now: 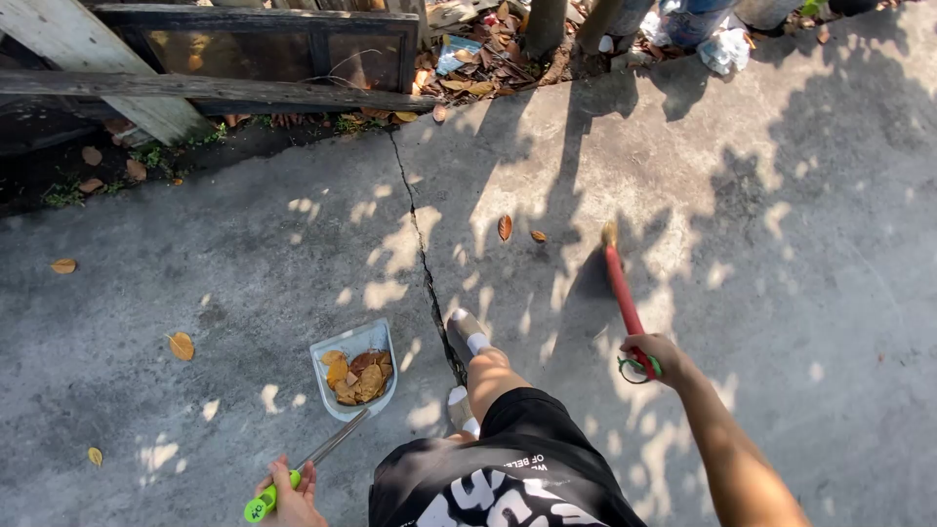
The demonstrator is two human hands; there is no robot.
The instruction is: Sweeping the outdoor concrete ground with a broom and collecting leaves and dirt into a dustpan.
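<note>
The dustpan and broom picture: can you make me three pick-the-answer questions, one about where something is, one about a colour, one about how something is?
1. Where do the two brown leaves lie?
A. in front of the broom tip
B. in the dustpan
C. on the shoe

2. What colour is the long broom handle?
A. blue
B. red
C. white

3. How is the pale plastic dustpan?
A. empty
B. upside down
C. holding dry leaves

A: they lie on concrete beyond the tip.
B: the right hand grips a red stick.
C: brown leaves fill it; the left hand holds its green-ended handle.
</note>
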